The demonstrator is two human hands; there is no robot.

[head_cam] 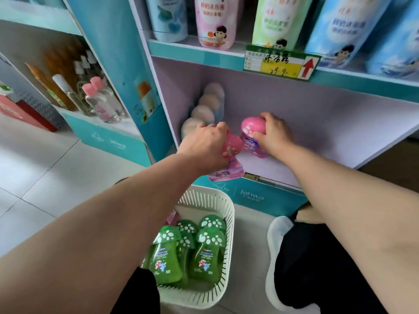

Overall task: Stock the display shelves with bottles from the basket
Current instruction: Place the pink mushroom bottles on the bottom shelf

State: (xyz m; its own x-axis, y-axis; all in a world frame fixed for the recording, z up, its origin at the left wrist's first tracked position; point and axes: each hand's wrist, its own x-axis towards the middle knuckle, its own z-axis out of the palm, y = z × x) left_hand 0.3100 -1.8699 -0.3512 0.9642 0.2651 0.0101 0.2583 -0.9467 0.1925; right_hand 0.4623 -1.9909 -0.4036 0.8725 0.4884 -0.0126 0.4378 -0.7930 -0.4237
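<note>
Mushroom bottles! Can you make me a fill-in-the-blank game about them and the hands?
1. The left hand grips a mushroom bottle whose cap is ____.
2. The bottles lying in the white basket are ____.
3. The red arrow on the price tag points ____.
4. The right hand holds a second bottle on the ____.

Missing words: pink, green, up, shelf.

The pink bottles point(251, 126) and green bottles point(167, 257) wear white-spotted caps; the basket point(229, 223) is white, the shelf point(317, 123) lilac edged teal.
</note>
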